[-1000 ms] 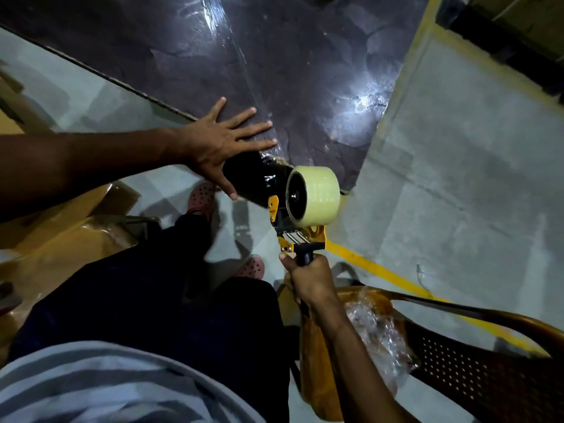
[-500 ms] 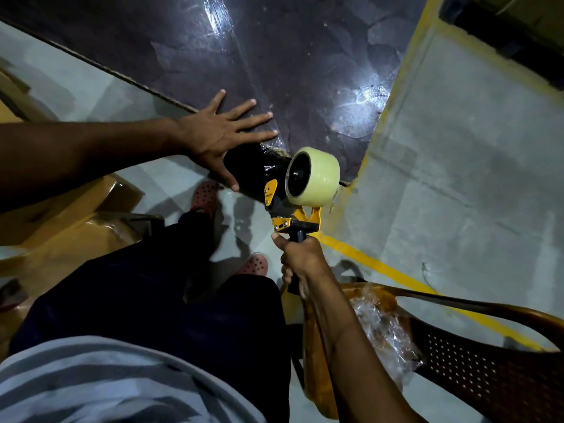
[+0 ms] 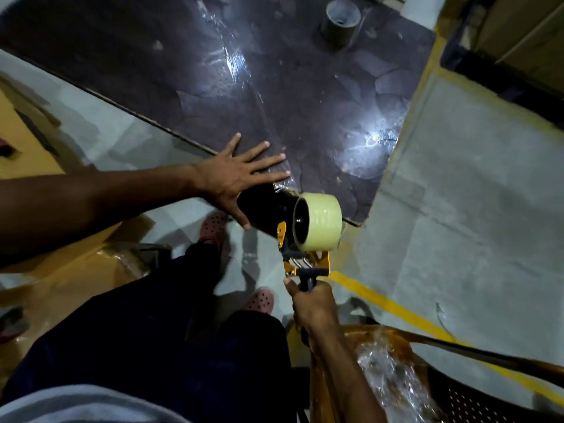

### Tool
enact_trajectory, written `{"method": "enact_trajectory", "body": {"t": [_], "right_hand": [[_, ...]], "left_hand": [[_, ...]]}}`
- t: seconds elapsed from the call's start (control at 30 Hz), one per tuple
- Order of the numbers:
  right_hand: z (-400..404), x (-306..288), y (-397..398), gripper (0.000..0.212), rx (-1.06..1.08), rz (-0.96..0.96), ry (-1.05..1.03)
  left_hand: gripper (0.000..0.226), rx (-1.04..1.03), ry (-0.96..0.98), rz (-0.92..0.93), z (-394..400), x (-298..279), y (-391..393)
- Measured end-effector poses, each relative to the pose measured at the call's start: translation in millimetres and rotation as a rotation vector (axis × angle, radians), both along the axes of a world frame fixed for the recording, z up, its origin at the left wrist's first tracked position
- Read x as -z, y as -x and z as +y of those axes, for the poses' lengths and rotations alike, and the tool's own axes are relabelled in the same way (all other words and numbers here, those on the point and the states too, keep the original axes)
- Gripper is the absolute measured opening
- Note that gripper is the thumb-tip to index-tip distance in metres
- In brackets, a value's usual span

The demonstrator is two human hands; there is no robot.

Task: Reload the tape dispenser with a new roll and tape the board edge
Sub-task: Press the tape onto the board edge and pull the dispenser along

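Tape dispenser (image 3: 300, 251) is sitting at the near corner of the board (image 3: 244, 87), its pale roll (image 3: 320, 225) hanging just off the edge. Right hand (image 3: 311, 303) is wrapping its grip closed around the black handle below. Left hand (image 3: 236, 178) is lying flat with fingers spread on the board's near edge, holding nothing. Farther off, a grey cup (image 3: 340, 21) is standing at the far edge.
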State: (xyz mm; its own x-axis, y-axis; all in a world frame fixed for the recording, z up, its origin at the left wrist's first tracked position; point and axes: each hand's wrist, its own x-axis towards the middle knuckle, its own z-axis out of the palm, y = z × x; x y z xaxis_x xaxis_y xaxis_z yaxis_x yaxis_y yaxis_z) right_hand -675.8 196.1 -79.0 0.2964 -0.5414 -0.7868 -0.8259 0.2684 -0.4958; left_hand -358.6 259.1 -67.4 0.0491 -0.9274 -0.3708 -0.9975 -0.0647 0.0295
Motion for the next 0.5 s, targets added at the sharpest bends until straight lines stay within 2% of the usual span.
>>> {"method": "enact_trajectory", "body": {"t": [0.13, 0.5], "right_hand": [[-1, 3, -1, 0.041, 0.060, -0.006, -0.090], [-1, -9, -7, 0.037, 0.113, 0.022, -0.180]], "left_hand": [[0.137, 0.007, 0.006, -0.035, 0, 5, 3], [0.137, -0.009, -0.002, 0.012, 1, 9, 3]]}}
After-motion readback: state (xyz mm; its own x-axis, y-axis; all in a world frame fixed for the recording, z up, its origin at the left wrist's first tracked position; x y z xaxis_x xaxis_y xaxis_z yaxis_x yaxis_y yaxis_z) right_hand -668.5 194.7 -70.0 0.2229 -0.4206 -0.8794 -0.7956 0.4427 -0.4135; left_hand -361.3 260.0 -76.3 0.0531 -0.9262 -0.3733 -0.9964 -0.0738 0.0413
